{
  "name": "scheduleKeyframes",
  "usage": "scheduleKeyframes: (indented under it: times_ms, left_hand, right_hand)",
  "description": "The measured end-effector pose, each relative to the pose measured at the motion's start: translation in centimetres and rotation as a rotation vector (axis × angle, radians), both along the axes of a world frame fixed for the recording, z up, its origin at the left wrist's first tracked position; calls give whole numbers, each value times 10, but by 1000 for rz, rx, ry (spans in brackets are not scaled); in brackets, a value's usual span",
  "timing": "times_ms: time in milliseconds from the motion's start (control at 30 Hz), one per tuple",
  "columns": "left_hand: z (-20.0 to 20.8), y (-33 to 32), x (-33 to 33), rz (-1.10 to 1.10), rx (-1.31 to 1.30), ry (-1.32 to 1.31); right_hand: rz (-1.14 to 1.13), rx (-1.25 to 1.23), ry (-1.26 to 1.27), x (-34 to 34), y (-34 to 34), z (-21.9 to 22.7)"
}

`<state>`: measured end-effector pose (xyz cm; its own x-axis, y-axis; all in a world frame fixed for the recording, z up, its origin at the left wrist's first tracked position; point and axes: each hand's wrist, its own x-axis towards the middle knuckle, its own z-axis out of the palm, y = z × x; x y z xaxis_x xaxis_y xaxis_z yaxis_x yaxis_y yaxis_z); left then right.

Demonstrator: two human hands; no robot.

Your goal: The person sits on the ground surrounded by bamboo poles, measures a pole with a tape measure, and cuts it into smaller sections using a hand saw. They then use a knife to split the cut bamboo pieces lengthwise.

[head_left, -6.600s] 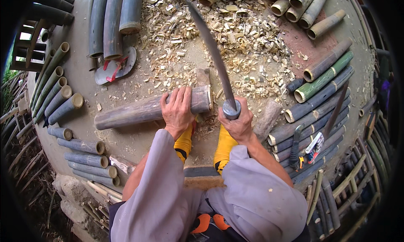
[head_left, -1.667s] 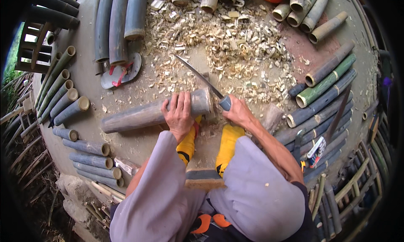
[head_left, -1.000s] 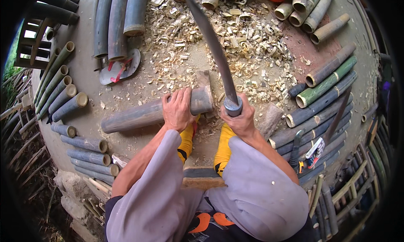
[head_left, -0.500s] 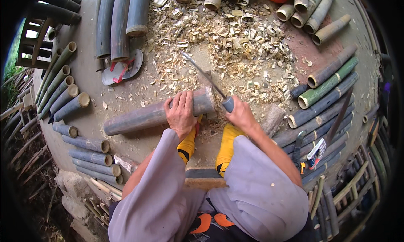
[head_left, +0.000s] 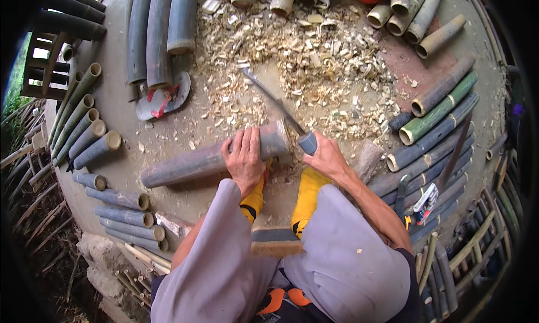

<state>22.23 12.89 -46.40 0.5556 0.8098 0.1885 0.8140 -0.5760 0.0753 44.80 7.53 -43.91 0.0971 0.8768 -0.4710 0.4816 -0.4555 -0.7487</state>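
Observation:
A thick dark bamboo tube (head_left: 188, 166) lies at a slant on the floor in front of my feet, its pale cut end to the right. My left hand (head_left: 245, 159) is closed over its upper side near that end. In my right hand (head_left: 331, 158) is a long knife (head_left: 276, 104), fingers wrapped round its grey handle. The blade points up and left, passing over or beside the tube's cut end; I cannot tell whether it touches. Part of a wooden block shows behind the blade.
Bamboo shavings (head_left: 331, 56) cover the floor ahead. Dark bamboo tubes (head_left: 160, 42) lie at upper left beside a grey slipper (head_left: 181, 95) with red straps. More tubes (head_left: 120, 198) line the left, others (head_left: 441, 118) the right, with a saw (head_left: 402, 193) on them. Yellow socks (head_left: 309, 194) cover my feet.
The knife's handle and my right hand have moved slightly down and right. My left hand stays on the bamboo tube. The whole view has shifted a little.

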Motion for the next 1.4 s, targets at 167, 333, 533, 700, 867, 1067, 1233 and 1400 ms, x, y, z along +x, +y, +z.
scheduleKeyframes:
  times_ms: [167, 333, 533, 700, 867, 1067, 1233, 1400]
  left_hand:
    - [7, -3, 4, 36, -95, -16]
    - [37, 8, 4, -6, -363, 7]
    - [40, 51, -7, -7, -747, 157]
    - [28, 20, -5, 31, -412, 17]
    - [22, 7, -12, 47, -296, -12]
    - [24, 16, -5, 1, -366, 5]
    - [25, 18, -12, -11, -356, 76]
    - [18, 15, -8, -33, -266, 53]
  right_hand:
    - [-230, 414, 240, -18, -4, 10]
    - [62, -114, 14, 11, 6, -21]
    - [-134, 474, 85, -17, 5, 37]
    - [76, 59, -113, -2, -10, -23]
    - [-67, 229, 67, -14, -3, 26]
    - [72, 94, 29, -1, 0, -18]
    - [30, 216, 27, -11, 2, 28]
    - [-122, 647, 55, -23, -5, 10]
